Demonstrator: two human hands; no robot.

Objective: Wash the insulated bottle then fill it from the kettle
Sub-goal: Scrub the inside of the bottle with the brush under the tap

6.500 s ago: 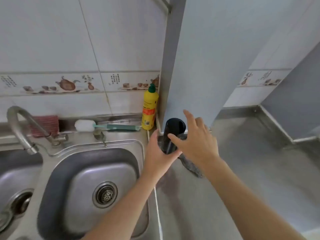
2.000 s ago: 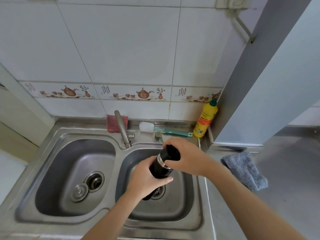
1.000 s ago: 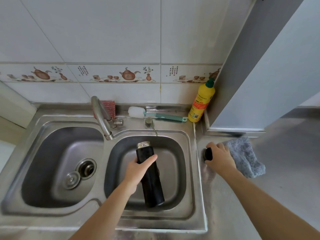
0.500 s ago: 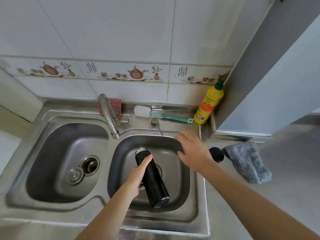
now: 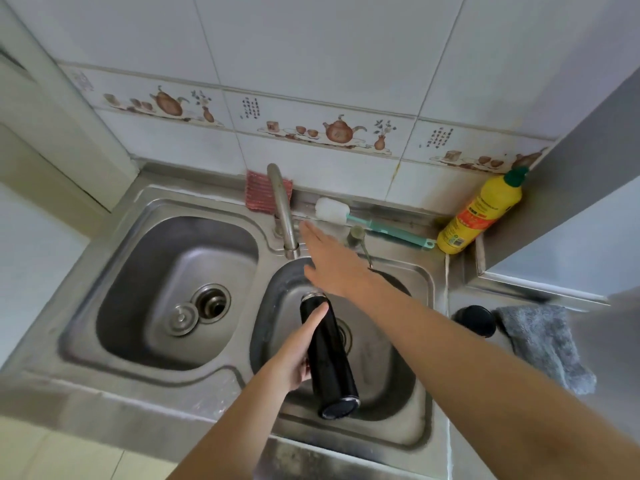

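Note:
My left hand (image 5: 298, 351) grips the black insulated bottle (image 5: 329, 358), which has no lid and tilts over the right sink basin (image 5: 398, 375) with its steel mouth toward the tap. My right hand (image 5: 332, 261) stretches out flat above the basin, its fingertips close to the base of the steel tap (image 5: 282, 206). The bottle's black lid (image 5: 474, 320) lies on the counter right of the sink. No kettle is in view.
The left basin (image 5: 145, 271) has a loose drain plug. Along the back ledge are a red scouring pad (image 5: 263, 195), a white-headed bottle brush (image 5: 363, 221) and a yellow detergent bottle (image 5: 481, 213). A grey cloth (image 5: 543, 341) lies beside the lid.
My right hand set the lid down on the counter, let go and swept left across the basin to the tap. My left hand keeps the bottle tilted in the right basin.

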